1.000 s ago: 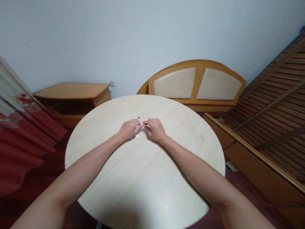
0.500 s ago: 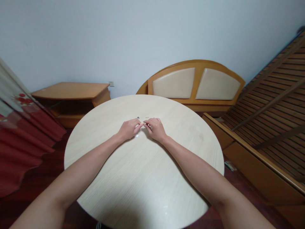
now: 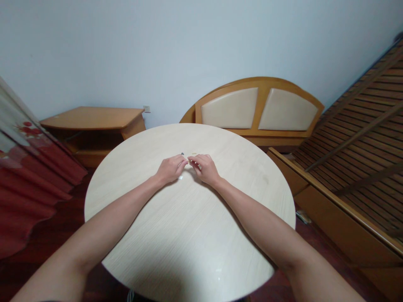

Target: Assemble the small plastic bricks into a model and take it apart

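Over the far middle of the round pale table [image 3: 189, 218], my two hands meet at the fingertips. My left hand [image 3: 171, 168] is closed in a pinch around a small pale-yellow piece [image 3: 188, 161], too small to name. My right hand [image 3: 204, 167] has its fingers curled at the same spot, with thumb and forefinger at the piece's right side; its grip is partly hidden. Just beyond the hands lie a small dark object [image 3: 182, 154] and a thin yellowish stick [image 3: 194, 153]. A small white piece [image 3: 180, 178] rests under my left hand.
Behind the table stand a low wooden cabinet [image 3: 94, 117] on the left and an arched headboard [image 3: 229, 110]. A slatted bed frame [image 3: 365, 134] leans at the right. A red and white curtain [image 3: 34, 188] hangs at the left.
My fingertips have shifted slightly around the small yellow piece, and less of it shows now. The camera view has moved a little; the objects on the table stay put.
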Motion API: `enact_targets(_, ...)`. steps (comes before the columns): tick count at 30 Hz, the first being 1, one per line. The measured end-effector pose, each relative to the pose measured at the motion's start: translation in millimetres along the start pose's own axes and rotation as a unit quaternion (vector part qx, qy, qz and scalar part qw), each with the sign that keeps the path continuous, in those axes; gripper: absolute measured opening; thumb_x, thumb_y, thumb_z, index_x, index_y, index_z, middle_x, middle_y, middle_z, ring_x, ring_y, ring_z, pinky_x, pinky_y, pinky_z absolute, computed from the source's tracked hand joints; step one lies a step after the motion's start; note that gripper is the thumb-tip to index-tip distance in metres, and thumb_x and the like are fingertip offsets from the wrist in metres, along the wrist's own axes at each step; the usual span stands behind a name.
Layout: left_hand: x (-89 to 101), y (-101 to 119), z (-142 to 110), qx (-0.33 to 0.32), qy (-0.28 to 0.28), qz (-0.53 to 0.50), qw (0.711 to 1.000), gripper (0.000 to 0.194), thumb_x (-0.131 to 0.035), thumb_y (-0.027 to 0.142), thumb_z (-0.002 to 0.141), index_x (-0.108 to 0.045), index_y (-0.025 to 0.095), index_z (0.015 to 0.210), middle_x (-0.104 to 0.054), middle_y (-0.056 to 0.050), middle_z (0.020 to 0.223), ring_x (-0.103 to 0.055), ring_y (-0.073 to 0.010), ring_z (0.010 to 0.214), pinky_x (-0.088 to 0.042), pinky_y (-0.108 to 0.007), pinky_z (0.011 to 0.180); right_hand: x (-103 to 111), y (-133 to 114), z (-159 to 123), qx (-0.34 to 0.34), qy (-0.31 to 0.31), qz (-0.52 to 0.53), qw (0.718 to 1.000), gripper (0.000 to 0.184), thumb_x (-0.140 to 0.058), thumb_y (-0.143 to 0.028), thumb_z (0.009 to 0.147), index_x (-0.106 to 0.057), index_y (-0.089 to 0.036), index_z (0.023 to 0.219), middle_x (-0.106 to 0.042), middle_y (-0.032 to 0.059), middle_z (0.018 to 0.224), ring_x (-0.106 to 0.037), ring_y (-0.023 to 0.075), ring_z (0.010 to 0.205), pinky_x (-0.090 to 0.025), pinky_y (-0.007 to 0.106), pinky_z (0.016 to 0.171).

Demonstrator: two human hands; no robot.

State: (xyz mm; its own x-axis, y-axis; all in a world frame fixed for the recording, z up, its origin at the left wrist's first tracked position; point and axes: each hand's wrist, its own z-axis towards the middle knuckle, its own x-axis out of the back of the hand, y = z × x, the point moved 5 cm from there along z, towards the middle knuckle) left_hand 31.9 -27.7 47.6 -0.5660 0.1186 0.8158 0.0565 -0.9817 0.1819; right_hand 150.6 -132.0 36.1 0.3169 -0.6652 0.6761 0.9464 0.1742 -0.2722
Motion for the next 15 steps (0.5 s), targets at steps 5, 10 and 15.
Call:
enact_targets(5, 1.0, -0.4, 0.3, 0.01, 0.002, -0.011, 1.0, 0.034, -0.039, 0.028, 0.105, -0.069, 0.017, 0.096, -0.072, -0.007, 0.094, -0.066, -0.0191, 0.087, -0.049, -0.03, 0.078, -1.2, 1.8, 0.2, -0.008, 0.007, -0.011, 1.0, 0.019, -0.057, -0.023, 0.101, -0.072, -0.02, 0.113, -0.074, 0.0088, 0.095, -0.064, 0.0222, 0.091, -0.038, 0.034, 0.082)
enact_targets(10, 6.5, 0.1, 0.8, 0.039, 0.02, -0.031, 0.999, 0.028, -0.048, 0.036, 0.103, -0.071, 0.019, 0.106, -0.074, -0.005, 0.098, -0.068, -0.0194, 0.09, -0.05, -0.03, 0.078, -0.7, 2.3, -0.3, -0.02, 0.006, -0.022, 1.0, 0.021, -0.056, -0.026, 0.102, -0.072, -0.019, 0.113, -0.075, 0.009, 0.097, -0.064, 0.022, 0.092, -0.038, 0.035, 0.083)
enact_targets(15, 7.2, -0.7, 0.6, 0.039, 0.027, -0.032, 0.998, 0.026, -0.057, 0.038, 0.098, -0.07, 0.02, 0.113, -0.075, -0.005, 0.099, -0.069, -0.0195, 0.089, -0.051, -0.029, 0.078, -0.2, 3.2, -0.4, -0.041, -0.006, -0.037, 0.998, 0.022, -0.057, -0.028, 0.102, -0.072, -0.02, 0.115, -0.075, 0.0091, 0.097, -0.064, 0.0221, 0.092, -0.038, 0.035, 0.085)
